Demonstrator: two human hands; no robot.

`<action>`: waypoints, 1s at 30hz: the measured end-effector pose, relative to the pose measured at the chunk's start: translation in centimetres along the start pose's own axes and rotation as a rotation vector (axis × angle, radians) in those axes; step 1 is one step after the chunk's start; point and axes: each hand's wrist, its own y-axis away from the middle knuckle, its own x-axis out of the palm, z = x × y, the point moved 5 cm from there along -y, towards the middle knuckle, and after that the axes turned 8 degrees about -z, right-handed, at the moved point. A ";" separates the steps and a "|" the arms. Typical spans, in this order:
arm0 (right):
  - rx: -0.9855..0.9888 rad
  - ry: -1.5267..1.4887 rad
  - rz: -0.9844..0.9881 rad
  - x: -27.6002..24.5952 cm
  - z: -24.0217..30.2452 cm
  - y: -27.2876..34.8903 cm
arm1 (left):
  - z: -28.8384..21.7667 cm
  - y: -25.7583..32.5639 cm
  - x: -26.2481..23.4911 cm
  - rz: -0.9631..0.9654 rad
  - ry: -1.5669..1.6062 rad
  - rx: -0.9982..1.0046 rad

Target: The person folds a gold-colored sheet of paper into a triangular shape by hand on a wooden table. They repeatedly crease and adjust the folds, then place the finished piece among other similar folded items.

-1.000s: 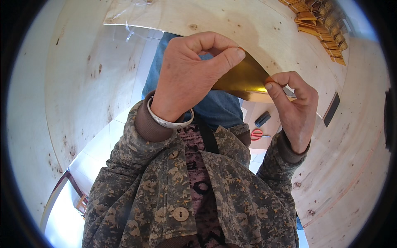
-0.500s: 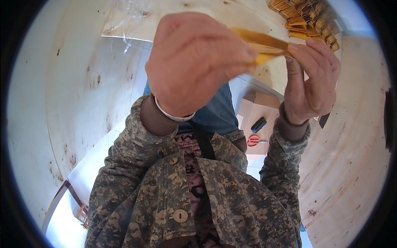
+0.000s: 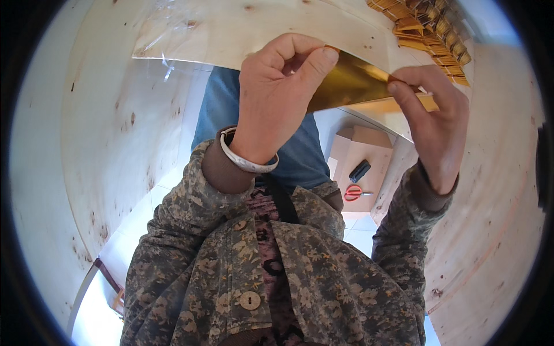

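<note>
Between my two hands, a shiny gold foil paper sheet [image 3: 355,83] is stretched above the edge of a pale plywood table [image 3: 219,34]. My left hand [image 3: 277,92] pinches its upper left corner between thumb and fingers. At the other end, my right hand [image 3: 435,109] grips the sheet's right edge with thumb and forefinger. A lighter gold-yellow strip shows below the sheet beside my right hand; whether it belongs to the same paper I cannot tell.
Bundles of folded gold paper [image 3: 433,37] lie in a row at the back right. Clear plastic film [image 3: 167,43] hangs over the table edge at the left. Lower down, red-handled scissors [image 3: 354,193] and a small black object [image 3: 359,170] rest on cardboard [image 3: 372,150].
My left hand has moved down and turned, and its thumb now shows. The paper has swung from nearly edge-on to show its broad gold face. My right hand has shifted slightly downward.
</note>
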 end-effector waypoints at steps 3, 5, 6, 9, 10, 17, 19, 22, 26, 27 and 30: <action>0.076 0.021 0.248 2.3 -3.2 -2.1 | 2.9 -0.9 0.2 -0.021 -0.165 -0.039; 0.112 0.009 0.376 5.2 -5.9 -3.1 | 5.4 -2.1 -0.3 -0.043 -0.384 -0.090; 0.154 0.017 0.439 6.9 -7.4 -3.4 | 5.7 -2.6 -0.6 -0.063 -0.502 0.052; 0.139 0.118 0.485 10.3 -10.8 -4.9 | 7.0 -4.3 -0.5 -0.082 -0.836 0.329; 0.168 0.153 0.502 11.1 -11.9 -5.2 | 7.4 -5.0 -0.3 -0.059 -0.907 0.399; 0.292 0.225 0.441 13.8 -15.7 -6.6 | 9.2 -8.6 1.1 -0.034 -1.072 0.594; 0.388 0.227 0.466 14.1 -16.4 -6.5 | 9.7 -8.9 1.1 0.008 -1.119 0.614; 0.358 0.290 0.482 14.2 -16.4 -6.9 | 10.3 -9.2 1.1 0.009 -1.135 0.626; 0.380 0.294 0.504 14.2 -16.3 -7.1 | 10.2 -9.5 0.9 -0.039 -1.143 0.631; 0.373 0.299 0.496 14.2 -16.2 -7.1 | 10.1 -9.5 1.2 -0.012 -1.163 0.663; 0.382 0.312 0.531 14.4 -16.2 -7.2 | 10.0 -9.4 2.2 0.091 -1.194 0.810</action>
